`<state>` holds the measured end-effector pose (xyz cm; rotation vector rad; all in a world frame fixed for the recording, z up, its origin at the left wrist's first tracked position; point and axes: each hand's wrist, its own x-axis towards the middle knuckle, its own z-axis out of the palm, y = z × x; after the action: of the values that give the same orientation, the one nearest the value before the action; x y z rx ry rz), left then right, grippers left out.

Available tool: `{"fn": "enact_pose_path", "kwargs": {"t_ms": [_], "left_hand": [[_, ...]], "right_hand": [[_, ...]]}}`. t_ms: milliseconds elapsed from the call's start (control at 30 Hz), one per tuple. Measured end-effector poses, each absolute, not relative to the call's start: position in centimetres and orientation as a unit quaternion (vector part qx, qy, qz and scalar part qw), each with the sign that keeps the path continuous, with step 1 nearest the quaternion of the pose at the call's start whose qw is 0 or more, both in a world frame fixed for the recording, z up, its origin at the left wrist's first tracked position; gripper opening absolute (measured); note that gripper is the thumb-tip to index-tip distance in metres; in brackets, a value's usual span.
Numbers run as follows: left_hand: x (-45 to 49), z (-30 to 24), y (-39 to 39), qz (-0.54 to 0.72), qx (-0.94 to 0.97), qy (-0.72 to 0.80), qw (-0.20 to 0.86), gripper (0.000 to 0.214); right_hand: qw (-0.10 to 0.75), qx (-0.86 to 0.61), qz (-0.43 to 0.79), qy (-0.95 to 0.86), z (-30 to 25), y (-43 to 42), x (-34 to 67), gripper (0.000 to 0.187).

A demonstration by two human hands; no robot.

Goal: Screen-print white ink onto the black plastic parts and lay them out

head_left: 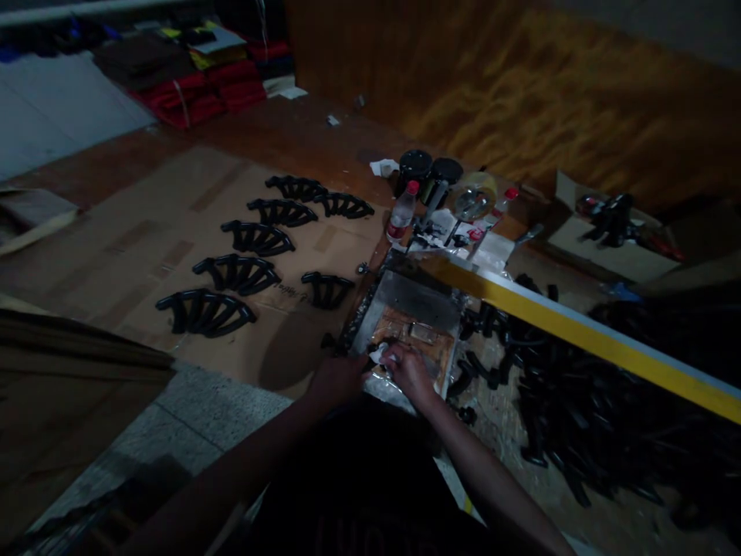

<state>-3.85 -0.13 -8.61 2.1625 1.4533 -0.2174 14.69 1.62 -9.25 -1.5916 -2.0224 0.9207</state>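
My right hand is closed in a pinch on a small white wipe, perhaps paper or cloth. Close beside it on the left, my left hand is curled shut, its fingertips reaching the same spot. A dark piece seems to be between the two hands, but dim light hides what it is. Both hands are over the near part of a metal plate with a worn brown board on it. Curved black tubular parts lie just right of the plate.
Rows of curved black parts lie on flat cardboard to the left. A capped bottle, black jars and a tape roll stand behind the plate. A yellow-edged bar crosses the right side, above a heap of black parts.
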Motion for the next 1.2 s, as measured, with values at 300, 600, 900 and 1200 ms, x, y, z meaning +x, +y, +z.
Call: {"fn": "enact_pose_path", "kwargs": {"t_ms": [300, 600, 900, 1200], "left_hand": [[-3.8, -8.5, 0.0, -0.102, 0.79, 0.541, 0.27, 0.043], [-3.8, -8.8, 0.2, -0.111, 0.787, 0.543, 0.271, 0.046], [-3.9, -8.9, -0.1, -0.097, 0.787, 0.546, 0.27, 0.046], [-3.9, -9.0, 0.0, -0.1, 0.796, 0.539, 0.257, 0.043]], "right_hand": [[0.182, -0.551, 0.336, -0.742, -9.3, 2.9, 13.7, 0.012], [0.192, -0.572, 0.346, -0.718, -9.3, 5.8, 12.5, 0.013], [0.312, -0.579, 0.458, -0.598, -8.8, 3.0, 15.4, 0.027], [0.251, -0.597, 0.368, -0.668, -9.7, 3.9, 12.6, 0.016]]}}
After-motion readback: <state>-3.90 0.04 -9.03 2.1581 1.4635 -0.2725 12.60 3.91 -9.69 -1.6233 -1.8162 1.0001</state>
